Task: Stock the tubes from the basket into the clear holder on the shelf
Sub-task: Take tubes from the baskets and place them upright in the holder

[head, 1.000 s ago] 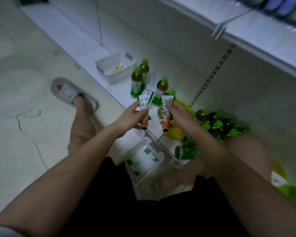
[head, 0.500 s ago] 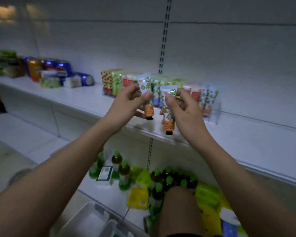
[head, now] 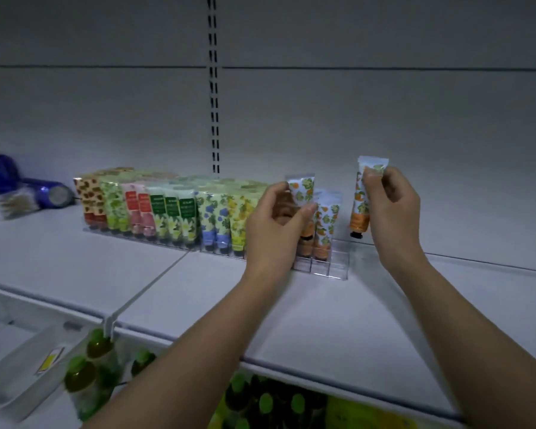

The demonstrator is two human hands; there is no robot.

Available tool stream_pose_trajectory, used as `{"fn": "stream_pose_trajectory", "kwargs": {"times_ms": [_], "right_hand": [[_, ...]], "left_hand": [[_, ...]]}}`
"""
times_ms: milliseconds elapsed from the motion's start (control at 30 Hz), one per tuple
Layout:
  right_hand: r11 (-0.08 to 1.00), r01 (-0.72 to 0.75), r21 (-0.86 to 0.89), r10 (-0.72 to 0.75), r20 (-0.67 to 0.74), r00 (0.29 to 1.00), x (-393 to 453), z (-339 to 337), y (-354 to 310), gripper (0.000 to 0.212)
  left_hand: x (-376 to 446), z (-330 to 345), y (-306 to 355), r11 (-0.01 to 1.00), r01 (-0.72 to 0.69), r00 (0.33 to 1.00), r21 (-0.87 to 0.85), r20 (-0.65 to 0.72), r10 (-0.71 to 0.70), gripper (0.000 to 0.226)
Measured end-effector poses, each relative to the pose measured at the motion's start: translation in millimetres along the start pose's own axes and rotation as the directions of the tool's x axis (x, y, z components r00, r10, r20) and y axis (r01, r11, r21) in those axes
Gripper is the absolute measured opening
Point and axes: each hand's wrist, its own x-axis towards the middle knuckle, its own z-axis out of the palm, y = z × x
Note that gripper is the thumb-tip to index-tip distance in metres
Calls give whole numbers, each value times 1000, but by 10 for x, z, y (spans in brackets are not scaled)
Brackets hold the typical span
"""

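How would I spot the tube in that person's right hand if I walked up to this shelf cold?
Find the white shelf with its long row of upright tubes in a clear holder. Past the row's right end, the right hand pinches one orange-fruit tube by its top. Unlike its neighbours, it hangs outside the holder.

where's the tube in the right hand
Head view, right side: the right hand holds the orange tube above the shelf, right of the clear holder.

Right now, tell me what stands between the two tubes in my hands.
In the head view, another orange-print tube stands in the clear holder, between the left hand's tube and the right hand's tube.
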Motion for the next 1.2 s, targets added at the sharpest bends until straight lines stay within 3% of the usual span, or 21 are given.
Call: {"fn": "stream_pose_trajectory", "kwargs": {"times_ms": [167, 267, 600, 767, 933, 1200], "right_hand": [[999, 15, -39, -15, 15, 1000, -30, -54, 42, 23], [1000, -6, -9, 6, 16, 1000, -40, -39, 21, 19], [999, -28, -15, 29, 42, 999, -147, -44, 21, 16], [999, -19, -42, 21, 60, 998, -154, -56, 42, 14], [999, -34, -24, 35, 69, 997, -151, -49, 69, 5], [996, -84, -8, 85, 100, 991, -170, 36, 98, 16]], "left_hand": [[-70, -68, -74, 998, -51, 999, 26, -7, 51, 52], [-98, -85, -56, 988, -86, 996, 128, 16, 85, 63], [-108, -38, -176, 850, -271, 962, 452, 120, 243, 52], [-127, -12, -216, 787, -263, 964, 558, 187, 189, 52], [-150, -42, -212, 646, -281, 960, 710, 197, 201, 59], [-166, -42, -195, 615, -273, 962, 740, 226, 154, 64]]}}
